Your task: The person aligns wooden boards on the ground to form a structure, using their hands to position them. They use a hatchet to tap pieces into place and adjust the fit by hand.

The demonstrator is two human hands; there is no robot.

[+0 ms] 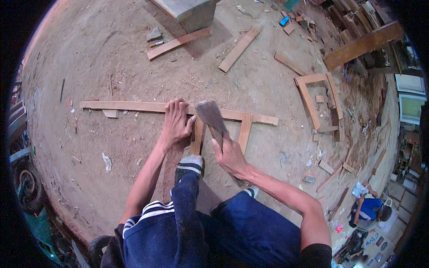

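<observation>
A long, thin wooden rail [129,106] lies across the dirt in front of me, with two shorter crosspieces joined to its near side. My left hand [175,123] wraps its fingers over the rail beside the left crosspiece [197,138]. In my right hand [231,156] is a worn, grey-brown wooden block [210,115], slanting over the rail just right of my left hand. It hides part of that joint. The other crosspiece [245,131] meets the rail farther right. My sock-covered foot [191,164] is at the near end of the left crosspiece.
A small wood offcut [110,114] touches the rail's left part. Loose planks [239,49] lie beyond, near a large block [192,13]. A wooden frame [308,102] rests at right. Another person [368,209] is at lower right; a wheel [27,184] stands at left.
</observation>
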